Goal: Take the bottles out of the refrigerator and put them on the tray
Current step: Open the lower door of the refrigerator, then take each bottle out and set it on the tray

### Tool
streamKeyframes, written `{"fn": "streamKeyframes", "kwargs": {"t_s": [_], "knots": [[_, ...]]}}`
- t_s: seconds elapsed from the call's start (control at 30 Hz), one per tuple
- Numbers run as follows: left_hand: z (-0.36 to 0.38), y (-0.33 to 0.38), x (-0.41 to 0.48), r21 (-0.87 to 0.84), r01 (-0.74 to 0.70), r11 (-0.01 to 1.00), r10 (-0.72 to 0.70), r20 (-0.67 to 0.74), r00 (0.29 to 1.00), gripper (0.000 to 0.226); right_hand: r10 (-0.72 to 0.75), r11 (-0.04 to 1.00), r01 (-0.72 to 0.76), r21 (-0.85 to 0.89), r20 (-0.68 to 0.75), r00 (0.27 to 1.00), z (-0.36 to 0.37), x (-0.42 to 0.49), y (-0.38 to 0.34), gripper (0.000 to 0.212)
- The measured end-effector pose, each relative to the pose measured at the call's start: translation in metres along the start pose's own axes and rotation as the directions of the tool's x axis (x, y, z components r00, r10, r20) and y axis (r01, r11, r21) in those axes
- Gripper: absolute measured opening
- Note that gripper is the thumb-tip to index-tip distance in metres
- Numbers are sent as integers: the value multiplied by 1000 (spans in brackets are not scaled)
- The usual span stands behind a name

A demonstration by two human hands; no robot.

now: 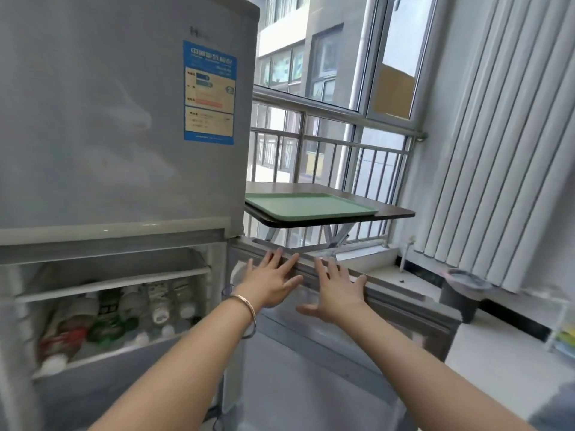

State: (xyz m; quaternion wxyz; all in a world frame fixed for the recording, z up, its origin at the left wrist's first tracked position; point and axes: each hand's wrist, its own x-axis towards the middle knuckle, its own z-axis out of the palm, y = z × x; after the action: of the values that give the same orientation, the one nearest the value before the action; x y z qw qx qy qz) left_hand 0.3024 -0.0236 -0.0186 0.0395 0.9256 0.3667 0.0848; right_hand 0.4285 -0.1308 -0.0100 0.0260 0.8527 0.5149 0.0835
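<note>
So both hands are spread flat, holding nothing: left hand (270,283) and right hand (334,289) press the open refrigerator door (357,309), bottles (124,312) inside.

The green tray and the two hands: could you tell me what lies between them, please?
In the head view, the top edge of the open refrigerator door, which both hands rest on, and the table edge bearing the green tray.

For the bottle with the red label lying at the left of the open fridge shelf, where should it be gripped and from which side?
Probably around the red-label bottle's middle, coming in through the open front of the refrigerator. It lies tilted, white cap toward the viewer, packed against neighbouring bottles, so its upper side is the free part. Both hands are empty and spread open.
</note>
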Motion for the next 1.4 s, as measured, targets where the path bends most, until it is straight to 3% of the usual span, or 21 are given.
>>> {"fn": "streamKeyframes", "kwargs": {"t_s": [0.17,0.33,0.5,0.83,1.0,1.13,1.4], "knots": [[2,10,9,-44,27,999,-27,22,999,67,-18,1000,18,13,22,1000,3,13,16,114],[7,-2,6,-91,-25,996,21,-45,999,66,-18,999,17,49,16,1000,-1,18,6,108],[9,-51,-14,-51,17,999,-20,-63,998,64,-219,971,236,49,-227,949,-3,19,-66,89],[19,-185,-60,10,264,964,-264,65,962,67,-462,823,503,264,-206,863,31,40,-215,87],[54,-219,-58,117,332,936,-344,102,933,72,-541,751,503,429,-39,840,78,58,-263,91],[79,-235,-48,36,427,904,-427,159,890,73,-511,777,383,500,144,848,110,86,-288,99],[105,-264,-21,1,501,865,-497,121,859,66,-455,869,342,356,308,835,152,153,-314,79]]}}
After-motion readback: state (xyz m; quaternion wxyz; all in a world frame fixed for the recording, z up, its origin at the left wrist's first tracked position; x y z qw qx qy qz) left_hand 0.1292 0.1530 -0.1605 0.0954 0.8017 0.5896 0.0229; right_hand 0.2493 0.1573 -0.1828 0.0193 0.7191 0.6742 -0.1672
